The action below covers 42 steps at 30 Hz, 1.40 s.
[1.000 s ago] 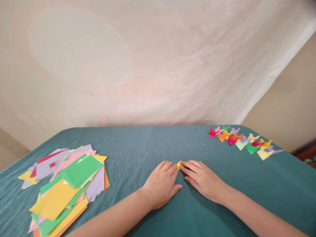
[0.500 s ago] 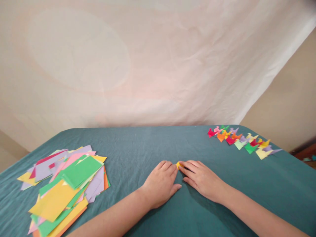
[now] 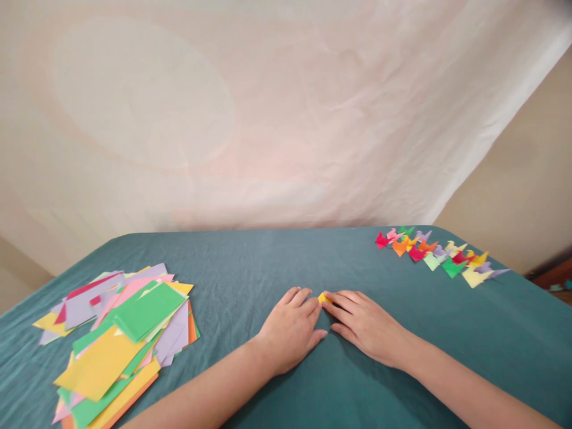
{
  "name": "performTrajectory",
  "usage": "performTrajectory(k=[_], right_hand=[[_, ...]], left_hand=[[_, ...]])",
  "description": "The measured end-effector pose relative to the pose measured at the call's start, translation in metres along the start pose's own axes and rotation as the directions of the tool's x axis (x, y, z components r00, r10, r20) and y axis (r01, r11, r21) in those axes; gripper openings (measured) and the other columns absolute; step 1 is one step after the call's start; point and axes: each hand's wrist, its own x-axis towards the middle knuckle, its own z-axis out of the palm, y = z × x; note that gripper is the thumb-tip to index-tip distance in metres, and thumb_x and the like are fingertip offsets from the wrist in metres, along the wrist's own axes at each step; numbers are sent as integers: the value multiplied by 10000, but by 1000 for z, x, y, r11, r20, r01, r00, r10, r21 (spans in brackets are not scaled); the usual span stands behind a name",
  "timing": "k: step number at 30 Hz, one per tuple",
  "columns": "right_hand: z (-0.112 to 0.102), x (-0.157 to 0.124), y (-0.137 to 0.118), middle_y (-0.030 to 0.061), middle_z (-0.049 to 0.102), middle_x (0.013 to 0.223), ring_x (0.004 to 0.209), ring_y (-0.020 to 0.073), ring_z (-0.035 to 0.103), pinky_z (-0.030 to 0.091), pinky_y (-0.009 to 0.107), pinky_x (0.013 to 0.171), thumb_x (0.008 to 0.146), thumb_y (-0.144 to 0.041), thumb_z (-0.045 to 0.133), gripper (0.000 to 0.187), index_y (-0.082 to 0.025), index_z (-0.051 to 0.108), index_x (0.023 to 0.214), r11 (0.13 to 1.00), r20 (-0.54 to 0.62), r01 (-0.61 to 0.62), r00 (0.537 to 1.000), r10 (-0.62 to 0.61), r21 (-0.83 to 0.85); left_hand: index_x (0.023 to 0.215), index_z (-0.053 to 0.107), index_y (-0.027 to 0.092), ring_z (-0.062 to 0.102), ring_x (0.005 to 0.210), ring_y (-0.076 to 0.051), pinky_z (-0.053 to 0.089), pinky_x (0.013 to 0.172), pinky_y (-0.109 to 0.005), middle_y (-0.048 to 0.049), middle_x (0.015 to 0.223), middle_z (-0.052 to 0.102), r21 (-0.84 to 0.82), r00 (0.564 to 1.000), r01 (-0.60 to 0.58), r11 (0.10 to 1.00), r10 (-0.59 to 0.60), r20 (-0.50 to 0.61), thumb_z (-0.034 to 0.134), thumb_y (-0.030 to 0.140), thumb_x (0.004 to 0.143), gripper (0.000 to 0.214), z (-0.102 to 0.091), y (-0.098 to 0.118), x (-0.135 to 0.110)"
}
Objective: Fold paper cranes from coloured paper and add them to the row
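A small folded piece of yellow paper (image 3: pixel 322 298) lies on the table between my fingertips, mostly hidden by them. My left hand (image 3: pixel 291 331) rests palm down at its left side, the fingertips against the paper and the thumb stretched toward the right. From the other side, my right hand (image 3: pixel 367 326) presses its index and middle fingers onto the paper's right end, with the thumb tucked lower. The fold shape under the fingers cannot be made out.
At left spreads a loose pile of coloured paper sheets (image 3: pixel 147 310). Several small folded paper birds (image 3: pixel 453 267) stand in rows at the far right. A green cloth (image 3: pixel 250 262) covers the table, and a pale sheet (image 3: pixel 286 119) hangs behind it.
My left fingers have shifted slightly, lifting a little at the index and middle fingers. The right hand stays nearly still on the yellow paper.
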Motion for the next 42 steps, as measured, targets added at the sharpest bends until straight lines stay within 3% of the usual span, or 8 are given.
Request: performTrajectory(k=[11, 19, 25, 30, 42], right_hand=[[1, 0, 8, 82, 567, 1201, 1076, 223, 517, 459, 385, 880, 888, -284, 475, 300, -191, 574, 1156, 1000, -19, 30, 999, -30, 8], [0, -3, 13, 80, 603, 1147, 1057, 214, 535, 461, 377, 875, 884, -283, 482, 266, -209, 620, 1099, 998, -68, 6, 998, -1, 66], [-1, 1, 5, 72, 612, 1137, 1039, 203, 539, 431, 395, 902, 879, -218, 473, 242, -199, 630, 1062, 994, -157, -65, 985, 77, 84], [2, 7, -4, 78, 583, 1179, 1088, 213, 499, 425, 406, 903, 878, -233, 480, 288, -196, 570, 1148, 997, -137, -42, 989, 51, 70], [6, 6, -6, 80, 585, 1167, 1075, 216, 501, 424, 405, 893, 885, -242, 476, 287, -184, 562, 1152, 995, -83, -52, 995, 60, 86]], left_hand=[[1164, 505, 145, 398, 1173, -250, 240, 1033, -397, -67, 1131, 562, -14, 1000, 3, 1000, -3, 26, 434, 407, 888, 387, -6, 0, 1], [1118, 530, 169, 302, 1262, -254, 213, 1059, -401, -87, 1204, 503, -22, 998, 51, 998, -52, -19, 467, 414, 869, 354, -6, 2, 1], [1111, 530, 177, 323, 1252, -244, 233, 1052, -401, -84, 1187, 513, -18, 999, 36, 999, -37, -31, 479, 407, 864, 342, -7, 2, 1], [1184, 484, 166, 304, 1264, -250, 227, 1056, -402, -91, 1212, 498, 0, 998, 55, 999, -55, -31, 481, 406, 863, 401, -7, 3, 0], [1205, 469, 177, 321, 1252, -261, 232, 1053, -416, -100, 1182, 507, 21, 991, 135, 991, -135, -27, 501, 406, 853, 421, -3, 10, -3]])
